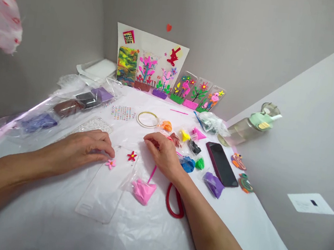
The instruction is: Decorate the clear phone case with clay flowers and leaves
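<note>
A clear phone case [102, 194] lies flat on the white-covered table, bearing a pink clay flower [110, 164] and a red clay flower [132, 156] near its upper end. My left hand [86, 147] hovers at the case's upper left edge, fingers bent and slightly apart, tips just above the pink flower. To the right of the case, my right hand [163, 151] is curled with thumb and forefinger together; anything between them is too small or hidden. It partly covers a red clay packet [175, 140]. Below its wrist shows a red scissor handle [175, 201].
A pink clay bag [143, 191], a purple one [213, 184] and a blue one [187, 164] lie around my right arm. A phone [222, 164] and a bottle [250, 127] are at right. Decorated cases [183, 87] lean at the back; bagged clay [68, 107] lies left.
</note>
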The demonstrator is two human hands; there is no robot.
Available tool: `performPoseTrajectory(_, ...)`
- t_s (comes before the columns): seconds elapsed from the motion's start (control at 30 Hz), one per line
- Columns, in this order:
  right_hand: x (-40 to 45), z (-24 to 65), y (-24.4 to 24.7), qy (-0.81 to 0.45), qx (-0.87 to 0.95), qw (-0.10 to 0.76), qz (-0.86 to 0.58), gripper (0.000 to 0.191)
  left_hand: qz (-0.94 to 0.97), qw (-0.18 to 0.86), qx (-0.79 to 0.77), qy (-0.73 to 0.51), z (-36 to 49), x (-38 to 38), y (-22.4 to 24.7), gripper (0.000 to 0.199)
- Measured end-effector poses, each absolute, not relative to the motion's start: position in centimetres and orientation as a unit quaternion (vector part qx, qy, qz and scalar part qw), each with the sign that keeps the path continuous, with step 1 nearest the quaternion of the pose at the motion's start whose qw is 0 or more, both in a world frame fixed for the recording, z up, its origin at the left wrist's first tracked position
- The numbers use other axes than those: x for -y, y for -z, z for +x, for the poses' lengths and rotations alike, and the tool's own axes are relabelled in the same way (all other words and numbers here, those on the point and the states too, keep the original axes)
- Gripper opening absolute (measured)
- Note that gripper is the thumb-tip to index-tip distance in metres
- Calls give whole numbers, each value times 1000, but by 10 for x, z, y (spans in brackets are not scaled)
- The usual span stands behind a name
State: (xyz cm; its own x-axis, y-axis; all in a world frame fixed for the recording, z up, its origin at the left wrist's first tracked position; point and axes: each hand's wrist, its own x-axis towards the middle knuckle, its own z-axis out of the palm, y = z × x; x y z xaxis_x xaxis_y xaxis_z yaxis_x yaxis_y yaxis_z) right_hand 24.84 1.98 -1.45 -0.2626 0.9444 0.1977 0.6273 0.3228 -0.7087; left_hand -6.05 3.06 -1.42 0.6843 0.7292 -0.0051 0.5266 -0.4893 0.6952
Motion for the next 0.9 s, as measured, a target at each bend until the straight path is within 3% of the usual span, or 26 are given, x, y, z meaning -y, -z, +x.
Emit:
performPoseTrajectory(0.3, -17, 246, 7, -280, 734, 334, -521, 14, 845, 372, -357, -144, -57, -30, 12, 30)
performPoseTrajectory(0.57, 5, 230, -30, -454, 637, 406, -474, 11, 758, 413, -425, -272, -48, -17, 0, 34)
performPoseTrajectory(0.9, 61, 212, -43, -575, 514, 421, -478, 30, 729, 417, -394, -373, -27, 7, -9, 29)
